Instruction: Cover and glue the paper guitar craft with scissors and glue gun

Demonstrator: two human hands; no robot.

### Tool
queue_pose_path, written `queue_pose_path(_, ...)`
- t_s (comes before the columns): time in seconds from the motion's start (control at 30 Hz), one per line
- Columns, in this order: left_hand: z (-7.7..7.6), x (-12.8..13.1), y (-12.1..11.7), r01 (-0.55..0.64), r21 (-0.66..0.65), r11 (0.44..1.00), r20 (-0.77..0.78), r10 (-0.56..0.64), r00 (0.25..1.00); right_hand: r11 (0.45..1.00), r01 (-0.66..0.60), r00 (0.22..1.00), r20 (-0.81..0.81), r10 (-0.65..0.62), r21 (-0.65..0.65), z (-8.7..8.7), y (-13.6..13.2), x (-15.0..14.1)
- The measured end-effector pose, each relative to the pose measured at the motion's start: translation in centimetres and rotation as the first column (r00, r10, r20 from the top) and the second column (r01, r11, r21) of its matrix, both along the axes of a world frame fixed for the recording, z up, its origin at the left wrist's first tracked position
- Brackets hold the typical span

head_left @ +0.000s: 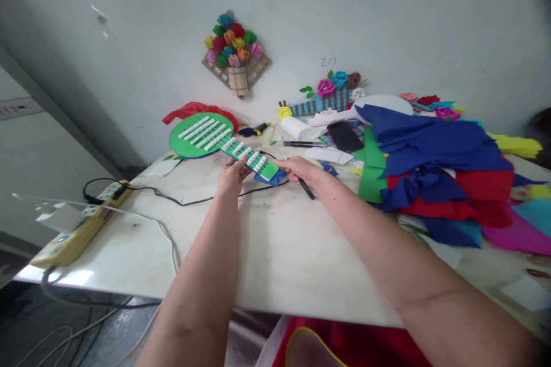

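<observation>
A: Where's the green guitar-like piece?
B: Across the far middle of the desk, its round body to the left, its neck slanting right and nearer.

A: And the hands?
B: The left hand has its fingers clamped on the neck's near edge. The right hand, at the neck's end, has its fingers closed around a slim black tool; I cannot tell whether they also touch the neck.

A: What's in the way?
B: A black cord runs from the yellow power strip at the left edge, curving near the neck. A white cable drops over the near left edge. Red material lies behind the round body, with a black-and-yellow tool just right of it.

A: And to the right?
B: Crowded. Pens, a white roll and a dark phone lie farther off; then green sheets and a heap of blue material over red sheets.

A: Any open room?
B: Yes, the bare strip between the arms, down to the near edge. The wall closes off the far side.
</observation>
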State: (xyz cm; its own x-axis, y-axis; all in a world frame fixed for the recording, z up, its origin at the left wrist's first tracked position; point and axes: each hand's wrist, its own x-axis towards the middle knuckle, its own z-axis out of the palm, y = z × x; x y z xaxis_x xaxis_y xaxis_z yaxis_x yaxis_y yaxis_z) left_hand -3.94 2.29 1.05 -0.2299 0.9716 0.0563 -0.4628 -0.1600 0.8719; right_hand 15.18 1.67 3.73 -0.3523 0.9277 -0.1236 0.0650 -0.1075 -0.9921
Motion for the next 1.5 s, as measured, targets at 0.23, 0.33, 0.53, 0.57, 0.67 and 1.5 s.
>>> queue_pose_path(0.23, 0.3, 0.6, -0.1, -0.135, -0.047, 0.99, 0.07, 0.138, 0.988, 0.996, 0.072, 0.996, -0.049, -0.07, 0.046, -0.1, -0.1, -0.1)
queue_pose_path(0.33, 0.6, 1.2, -0.4, -0.188, -0.076, 0.979, 0.092, 0.195, 0.977, 0.993, 0.102, 0.994, -0.055, -0.099, 0.052, -0.3, 0.1, -0.2)
queue_pose_path(0.53, 0.3, 2.1, -0.3, -0.223, -0.132, 0.966, 0.142, 0.241, 0.96, 0.989, 0.143, 0.988, -0.06, -0.14, 0.041, -0.1, 0.0, -0.6)
queue_pose_path(0.57, 0.2, 2.1, -0.2, -0.228, -0.152, 0.962, 0.152, 0.25, 0.956, 0.99, 0.14, 0.989, -0.061, -0.138, 0.033, 0.0, -0.1, -0.7)
queue_pose_path(0.67, 0.1, 2.2, 0.0, -0.231, -0.203, 0.952, 0.18, 0.268, 0.946, 0.986, 0.167, 0.985, -0.05, -0.166, 0.017, 0.2, -0.3, -0.9)
queue_pose_path(1.5, 0.7, 2.6, -0.4, -0.002, -0.431, 0.902, -0.295, -0.138, 0.945, 0.914, 0.401, 0.916, -0.004, -0.402, -0.06, -0.1, 1.0, -0.3)
